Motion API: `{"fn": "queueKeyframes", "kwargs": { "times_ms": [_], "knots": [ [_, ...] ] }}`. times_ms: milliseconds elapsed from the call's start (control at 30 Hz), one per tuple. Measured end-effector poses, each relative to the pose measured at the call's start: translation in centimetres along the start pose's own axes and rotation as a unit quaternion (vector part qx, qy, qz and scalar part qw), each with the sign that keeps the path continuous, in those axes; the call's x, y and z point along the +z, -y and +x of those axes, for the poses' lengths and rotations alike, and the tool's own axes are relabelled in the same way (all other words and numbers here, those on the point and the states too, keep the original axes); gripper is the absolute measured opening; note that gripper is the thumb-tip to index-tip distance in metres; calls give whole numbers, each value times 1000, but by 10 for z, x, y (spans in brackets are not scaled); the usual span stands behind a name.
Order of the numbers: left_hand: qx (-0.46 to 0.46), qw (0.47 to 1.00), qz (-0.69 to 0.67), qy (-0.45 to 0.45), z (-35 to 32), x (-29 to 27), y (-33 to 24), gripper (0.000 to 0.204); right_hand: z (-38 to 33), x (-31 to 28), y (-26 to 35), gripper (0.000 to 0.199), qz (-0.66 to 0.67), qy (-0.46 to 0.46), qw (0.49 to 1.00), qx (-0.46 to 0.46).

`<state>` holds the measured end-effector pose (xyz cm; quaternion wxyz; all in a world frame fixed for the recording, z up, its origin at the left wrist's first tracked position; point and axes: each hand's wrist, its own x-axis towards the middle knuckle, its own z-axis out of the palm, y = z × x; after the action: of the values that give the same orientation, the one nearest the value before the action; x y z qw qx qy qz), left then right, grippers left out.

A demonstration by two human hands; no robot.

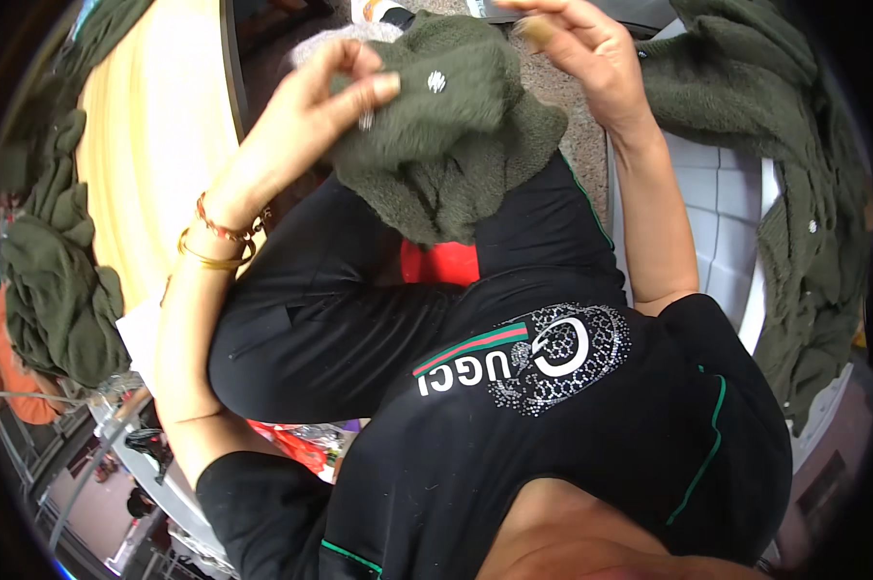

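A dark green fuzzy knit garment [427,174] is bunched over my lap, with a small white stitched motif [437,82] on its upper face. My left hand [335,97] grips the garment's upper left part between thumb and fingers. Raised to the right of the cloth and apart from it is my right hand [591,63], its thumb and fingers drawn together near the top edge. Something yellowish covers its thumb tip. What lies between those fingers, if anything, is too small and blurred to make out.
A pale wooden tabletop [151,126] stands at my left, with a green knit heap [59,300] beyond it. On the right, more green knit cloth [794,126] hangs over a white plastic bin [712,208]. Something red [439,263] shows between my legs.
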<state>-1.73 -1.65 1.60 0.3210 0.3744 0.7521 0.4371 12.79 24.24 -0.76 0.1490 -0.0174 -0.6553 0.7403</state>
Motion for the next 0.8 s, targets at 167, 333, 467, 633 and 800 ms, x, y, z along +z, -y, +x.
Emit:
{"fn": "queueKeyframes", "kwargs": {
  "times_ms": [167,333,467,633,800],
  "knots": [
    [-162,951,173,196,-12,-6,-1,48,-13,-35,-3,39,30,-56,997,37],
    [-20,957,278,74,13,-4,8,38,-8,-35,-38,39,-32,-48,996,73],
    [73,885,460,-29,38,3,18,37,-18,-32,-73,33,-86,17,990,114],
    [-87,823,544,136,63,-23,68,38,-43,17,-81,40,-267,110,943,165],
    [-58,952,300,-17,68,-33,38,30,-39,-7,-70,27,-313,242,905,157]
  ]
}}
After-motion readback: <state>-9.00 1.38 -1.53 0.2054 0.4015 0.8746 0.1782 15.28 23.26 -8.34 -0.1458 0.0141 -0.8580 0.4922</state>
